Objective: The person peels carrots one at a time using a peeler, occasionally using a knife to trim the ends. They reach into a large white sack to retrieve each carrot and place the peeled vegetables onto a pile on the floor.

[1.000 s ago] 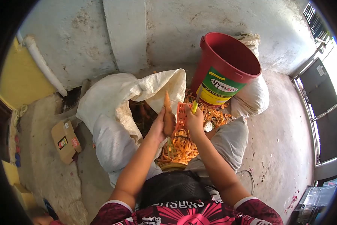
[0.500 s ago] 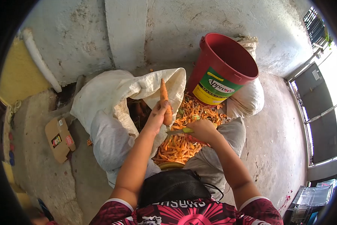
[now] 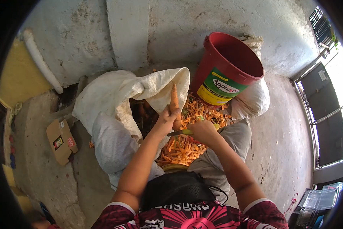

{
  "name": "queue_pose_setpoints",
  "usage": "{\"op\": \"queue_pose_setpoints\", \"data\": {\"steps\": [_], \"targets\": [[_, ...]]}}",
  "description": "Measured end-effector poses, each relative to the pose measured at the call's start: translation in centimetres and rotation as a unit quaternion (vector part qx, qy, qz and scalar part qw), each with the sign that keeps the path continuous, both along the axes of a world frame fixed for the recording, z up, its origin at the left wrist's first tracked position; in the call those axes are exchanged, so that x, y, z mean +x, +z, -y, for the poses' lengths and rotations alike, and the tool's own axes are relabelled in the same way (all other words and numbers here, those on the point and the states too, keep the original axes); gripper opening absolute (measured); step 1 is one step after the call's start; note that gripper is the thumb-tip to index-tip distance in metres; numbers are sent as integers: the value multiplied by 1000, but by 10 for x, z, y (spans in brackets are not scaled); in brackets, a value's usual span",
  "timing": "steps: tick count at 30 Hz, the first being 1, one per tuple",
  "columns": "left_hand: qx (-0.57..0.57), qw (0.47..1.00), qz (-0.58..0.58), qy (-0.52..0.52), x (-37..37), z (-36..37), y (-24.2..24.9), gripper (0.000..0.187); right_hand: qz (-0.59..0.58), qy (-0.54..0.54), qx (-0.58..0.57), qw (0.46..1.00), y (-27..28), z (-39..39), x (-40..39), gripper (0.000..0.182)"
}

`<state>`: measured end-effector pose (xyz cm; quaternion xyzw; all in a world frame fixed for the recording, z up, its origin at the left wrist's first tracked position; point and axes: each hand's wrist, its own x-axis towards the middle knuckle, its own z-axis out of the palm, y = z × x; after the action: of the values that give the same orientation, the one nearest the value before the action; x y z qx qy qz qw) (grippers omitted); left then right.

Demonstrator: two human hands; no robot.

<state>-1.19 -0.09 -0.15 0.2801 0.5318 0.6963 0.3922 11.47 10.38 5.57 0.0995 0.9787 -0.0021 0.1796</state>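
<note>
A carrot [image 3: 174, 98] stands nearly upright in my left hand [image 3: 167, 120], its thin tip pointing away from me. My right hand [image 3: 203, 130] is closed round the yellow-green handle of a knife [image 3: 176, 133], whose blade points left, just below the carrot's thick end. Beneath both hands lies a heap of orange peelings [image 3: 184, 149], partly in a yellowish basin [image 3: 174, 167] between my legs. Left of my left hand, the white sack [image 3: 102, 89] gapes open, with dark contents and carrots in shadow inside.
A red bucket [image 3: 217, 57] with a margarine label stands beyond the peelings, before another white sack [image 3: 253, 101]. Flattened cardboard [image 3: 60, 142] lies on the floor at left. A wall [image 3: 175, 30] rises behind, and clear plastic containers [image 3: 318, 200] are at lower right.
My left hand and the carrot have moved slightly right and towards me. The knife blade has turned a little and my right hand has shifted slightly.
</note>
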Motion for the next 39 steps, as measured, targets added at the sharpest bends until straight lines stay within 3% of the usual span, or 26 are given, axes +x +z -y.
{"op": "queue_pose_setpoints", "data": {"steps": [9, 10, 12, 13, 15, 16, 18, 20, 22, 23, 26, 29, 31, 34, 39], "targets": [[31, 999, -9, 20, 9, -4, -2, 31, 17, -30, -33, 999, -1, -2, -3, 20], [45, 998, 50, -10, 9, -1, 3, 31, 25, -34, -41, 998, -3, -6, -3, 22], [69, 981, 168, -72, 9, 8, 18, 32, 86, -189, -18, 978, -34, -46, -4, 22], [60, 988, 131, -57, 11, 11, 24, 33, 80, -217, -9, 973, -29, -60, 2, 24], [43, 997, 58, -23, 14, 17, 30, 35, -12, -196, 33, 980, -58, -94, 21, 26], [34, 996, 84, -14, 12, 17, 26, 35, -55, -184, 52, 980, -64, -96, 25, 28], [14, 990, 138, 4, 5, 16, 20, 37, -152, -254, -43, 954, -60, -97, 24, 27], [-11, 973, 231, 13, 3, 13, 20, 39, -257, -347, -202, 879, -35, -84, 16, 24], [-28, 954, 298, 24, 5, 9, 13, 39, -349, -445, -411, 715, -4, -54, 3, 21], [-37, 941, 334, 35, 7, 6, 14, 39, -424, -466, -501, 593, 5, -35, -5, 19], [-35, 903, 428, 32, 14, 0, 13, 39, -480, -426, -550, 534, -13, -20, -18, 19], [24, 882, 469, -48, 11, 0, -1, 37, -489, -417, -521, 562, 6, 15, -32, 20], [55, 877, 465, -110, 9, 4, -6, 34, -520, -373, -450, 622, -1, 25, -40, 21], [-14, 878, 478, 5, 19, 0, 7, 32, -531, -363, -384, 663, 7, 38, -43, 21], [4, 877, 479, -45, 22, 5, 14, 30, -530, -363, -329, 692, 9, 41, -45, 19]]}}
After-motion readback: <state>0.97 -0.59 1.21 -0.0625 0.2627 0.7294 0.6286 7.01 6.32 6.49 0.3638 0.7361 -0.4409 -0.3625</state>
